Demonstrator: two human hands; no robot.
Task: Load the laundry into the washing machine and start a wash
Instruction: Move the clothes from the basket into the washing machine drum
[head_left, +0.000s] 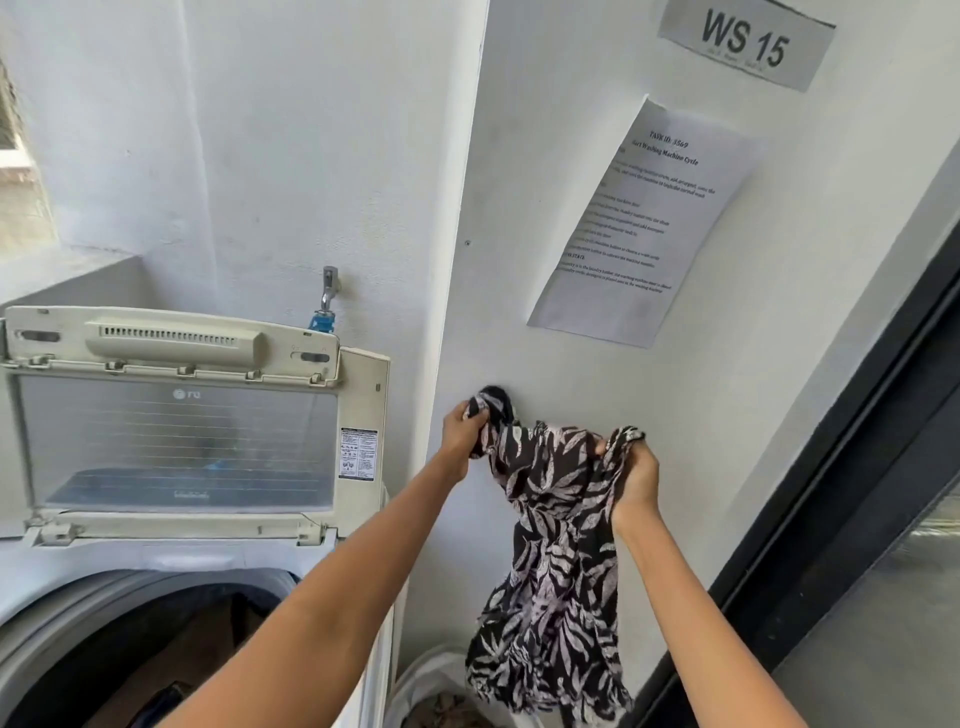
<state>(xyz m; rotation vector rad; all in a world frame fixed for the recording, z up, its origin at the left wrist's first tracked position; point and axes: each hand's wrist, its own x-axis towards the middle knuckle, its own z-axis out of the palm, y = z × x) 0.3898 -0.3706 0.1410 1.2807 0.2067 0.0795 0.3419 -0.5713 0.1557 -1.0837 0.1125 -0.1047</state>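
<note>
- Head view: we see the washing machine (171, 597) at near left, its glazed lid (176, 441) raised upright, dark cloth inside the round drum.
- Behind it a metal tap (329, 291) sticks out of the white wall; two paper sheets, a printed notice (639, 223) and a sign (745, 44), hang further right.
- Our left hand (464, 431) and right hand (635, 480) each clench a bunched top corner of a thin, black-and-white leaf-print garment (550, 561), which hangs limp to the right of the machine above a white laundry basket (421, 680).

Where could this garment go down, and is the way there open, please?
The drum opening, under the raised lid, has room, though clothes already lie at its bottom. The left forearm crosses its right rim. The patterned garment, held by left hand and right hand, hangs over the full basket.
</note>
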